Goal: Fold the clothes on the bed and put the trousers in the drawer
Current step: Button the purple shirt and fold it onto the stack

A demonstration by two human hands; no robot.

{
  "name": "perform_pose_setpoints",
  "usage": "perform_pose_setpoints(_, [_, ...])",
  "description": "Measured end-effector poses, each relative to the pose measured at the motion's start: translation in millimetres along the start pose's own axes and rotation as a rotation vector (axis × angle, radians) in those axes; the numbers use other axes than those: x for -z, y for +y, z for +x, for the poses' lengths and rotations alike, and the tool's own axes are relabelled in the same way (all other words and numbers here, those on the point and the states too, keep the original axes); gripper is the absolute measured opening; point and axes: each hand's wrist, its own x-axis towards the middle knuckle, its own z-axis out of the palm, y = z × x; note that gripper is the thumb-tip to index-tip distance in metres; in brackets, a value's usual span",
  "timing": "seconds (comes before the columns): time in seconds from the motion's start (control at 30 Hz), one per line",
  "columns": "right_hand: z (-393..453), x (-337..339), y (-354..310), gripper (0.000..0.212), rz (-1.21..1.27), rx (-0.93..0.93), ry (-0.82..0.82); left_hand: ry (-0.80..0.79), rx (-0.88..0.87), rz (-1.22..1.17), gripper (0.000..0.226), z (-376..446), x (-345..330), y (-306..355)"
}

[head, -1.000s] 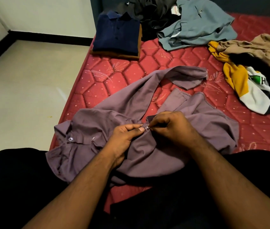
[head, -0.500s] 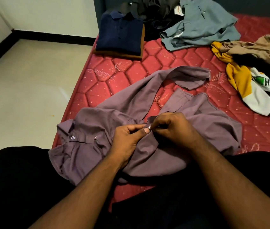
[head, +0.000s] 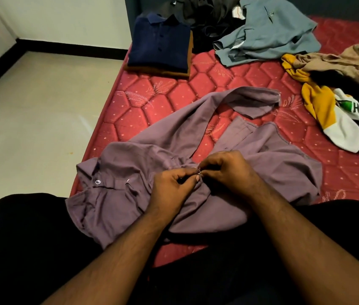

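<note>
Pinching small button (head: 198, 171) on purple shirt (head: 130, 194), my left hand (head: 172, 190) and right hand (head: 229, 172) meet fingertip to fingertip; shirt lies crumpled on red bed (head: 152, 102). Beyond: folded navy shirt (head: 159, 44), unfolded grey-blue shirt (head: 268, 29).

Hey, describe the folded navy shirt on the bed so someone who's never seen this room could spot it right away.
Start at the red quilted mattress and follow its left edge to the far end. The navy polo shirt lies there on a brown folded garment. It tops the only neat, squared stack; every other garment lies crumpled or spread.
</note>
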Motion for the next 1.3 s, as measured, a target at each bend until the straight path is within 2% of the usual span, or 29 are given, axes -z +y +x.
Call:
perform_pose_setpoints(0.1, [1.0,0.5,-0.2,0.008,-0.073,-0.011,0.019,0.012,-0.052,0.068,0.022,0.3,1.5,-3.0])
perform_pose_setpoints(0.23, [3.4,-0.2,2.5,0.027,-0.047,0.000,-0.046,0.007,-0.183,0.166,0.021,0.2,0.5,-3.7])
perform_pose_setpoints(0.3, [3.7,-1.1,6.4,0.024,-0.052,0.015,-0.110,0.023,-0.216,0.197,0.021,-1.6,-1.5,-3.9])
perform_pose_setpoints(0.47, [3.7,2.7,8.1,0.011,-0.056,-0.062,-0.118,-0.007,-0.039,0.097,0.020,-1.3,-0.9,-7.7])
perform_pose_setpoints(0.6, [0.4,-3.6,1.3,0.026,-0.176,-0.104,-0.051,-0.017,-0.013,0.102,0.023,1.7,-1.4,-9.7])
perform_pose_setpoints(0.73, [-6.0,-11.8,-3.9,0.017,-0.231,-0.192,-0.001,-0.150,0.080,0.098,0.021,9.5,1.4,-9.7])
perform_pose_setpoints(0.8, [-6.2,-15.5,-3.9,0.016,-0.232,-0.231,-0.031,-0.230,0.091,0.195,0.024,12.6,4.5,-5.8])
perform_pose_setpoints(0.93, [-4.4,-9.8,6.1,0.013,-0.132,-0.377,-0.101,-0.420,-0.056,0.540,0.038,7.2,26.9,1.5])
perform_pose_setpoints(1.0, [-8.8,0.4,13.6,0.008,-0.207,-0.453,-0.159,-0.496,-0.069,0.698,0.046,1.6,50.0,7.3])
perform_pose_setpoints(1.07, [-15.7,7.6,15.5,0.005,-0.276,-0.474,-0.252,-0.482,-0.091,0.788,0.048,-5.6,72.7,14.6])
perform_pose_setpoints(1.17, [-16.7,8.7,6.3,0.014,-0.256,-0.394,-0.346,-0.438,-0.091,0.885,0.045,-15.8,90.6,29.1])
perform_pose_setpoints(1.23, [-13.1,5.2,-0.6,0.022,-0.215,-0.317,-0.390,-0.441,-0.046,1.035,0.040,-15.7,86.7,36.6])
perform_pose_setpoints(1.3, [-9.8,0.5,-4.2,0.025,-0.170,-0.264,-0.426,-0.373,-0.110,1.072,0.039,-7.3,72.3,47.2])
